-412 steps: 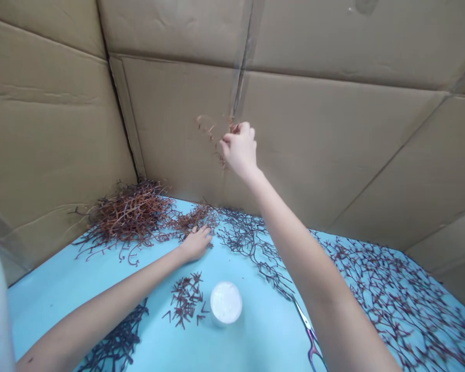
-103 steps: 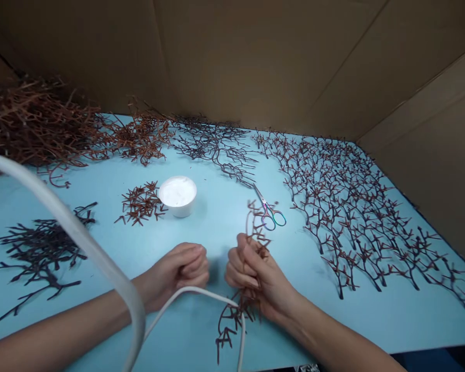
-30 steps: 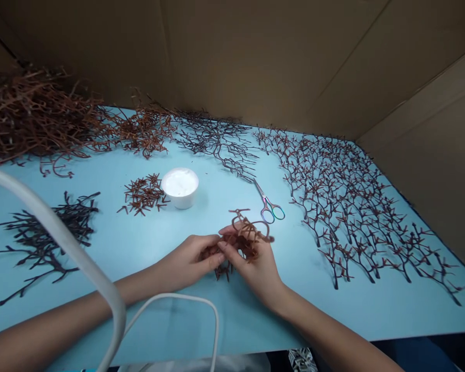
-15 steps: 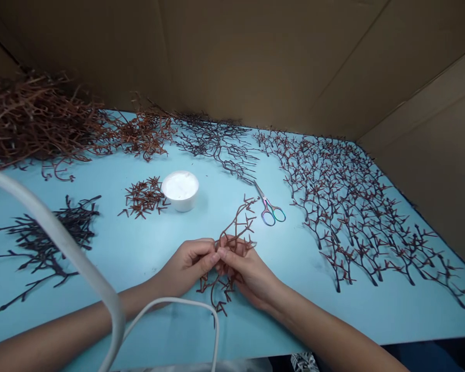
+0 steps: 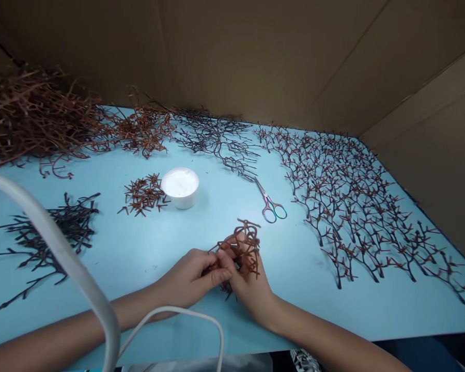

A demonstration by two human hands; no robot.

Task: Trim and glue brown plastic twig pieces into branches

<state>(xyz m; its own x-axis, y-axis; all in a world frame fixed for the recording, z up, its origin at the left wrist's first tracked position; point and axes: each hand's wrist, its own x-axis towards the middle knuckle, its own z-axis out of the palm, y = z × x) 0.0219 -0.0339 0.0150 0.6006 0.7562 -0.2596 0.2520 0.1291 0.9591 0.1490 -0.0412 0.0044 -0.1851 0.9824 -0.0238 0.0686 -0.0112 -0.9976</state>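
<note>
Both hands meet low in the middle of the light-blue table. My left hand and my right hand are closed together on one reddish-brown branched twig piece, whose forked tips stick up above the fingers. Small scissors with coloured handles lie just beyond the hands. A small white cup of white stuff stands to the left of them, beside a heap of short reddish cuttings.
Rows of dark branched pieces cover the table's right half. A big reddish tangle fills the back left, and dark twigs lie at the left. Cardboard walls enclose the table. A white cable loops close to the camera.
Over the last second both hands have kept turning the twig piece between the fingers; it stood stretched out upward half a second ago and is now bunched above my right hand.
</note>
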